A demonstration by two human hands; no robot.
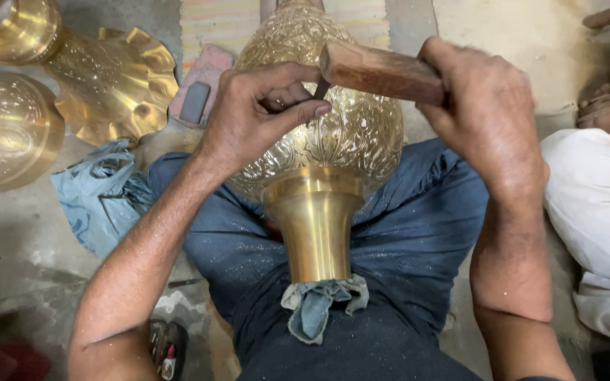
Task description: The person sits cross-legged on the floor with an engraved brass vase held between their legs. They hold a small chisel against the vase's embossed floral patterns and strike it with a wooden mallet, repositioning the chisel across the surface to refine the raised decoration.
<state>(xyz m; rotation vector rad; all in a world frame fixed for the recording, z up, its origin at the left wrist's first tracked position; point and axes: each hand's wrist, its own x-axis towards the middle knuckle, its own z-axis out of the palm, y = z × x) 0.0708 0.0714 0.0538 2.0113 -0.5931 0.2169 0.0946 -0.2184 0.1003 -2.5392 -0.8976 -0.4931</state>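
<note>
Brass vase (323,141) lies across your lap; your left hand (255,113) pinches thin chisel (319,90) against engraved belly, right hand (485,106) grips wooden mallet (379,72) above it

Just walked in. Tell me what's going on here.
A seated person has a large engraved brass vase lying across the lap. The left hand pinches a thin metal chisel against the patterned body, while the right hand holds a wooden mallet right at its top. More brass pieces lie on the floor.
</note>
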